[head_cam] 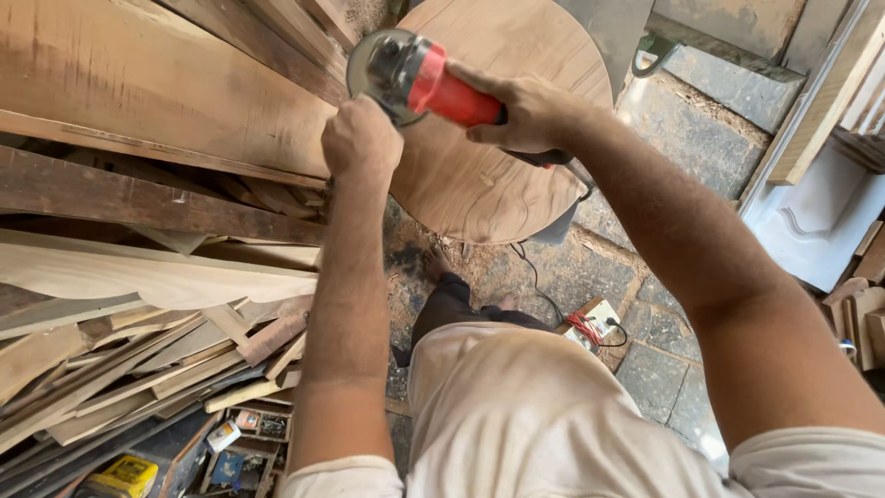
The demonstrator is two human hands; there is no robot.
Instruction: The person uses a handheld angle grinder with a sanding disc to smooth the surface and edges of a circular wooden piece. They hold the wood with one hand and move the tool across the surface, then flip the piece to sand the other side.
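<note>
1. The grinder (419,78) sits at the upper left edge of the round wooden board (498,120), right where that board meets the stack of planks (157,101). If the disc catches the edge or a neighbouring plank, the tool could kick sideways toward your left hand.

2. I cannot see what carries the round board; it seems to overhang the stone floor (664,350). If it is only resting there, pressure near the rim could tip or spin it.

3. The black cord (539,286) trails down from the tool to the socket box (595,323) on the floor, close to your bare feet (438,263). A step back could snag it and jerk the grinder off line.

4. Bare feet stand directly under the working edge, so anything dropped or thrown off lands there. Dust and chips would also come up toward your face, since you are looking straight down on the disc.

5. Loose offcuts (138,369) lie piled just beside your left leg; a shift of weight into them could cost you your footing.

6. Your left hand (361,138) is clenched into a tight fist at the head of the grinder, just beside the disc guard. It appears to grip a side handle, though the handle itself is hidden inside the fist.

7. Your right hand (525,115) is wrapped around the red body of the grinder, fingers curled over the top, thumb underneath, holding it firmly above the board.
</note>
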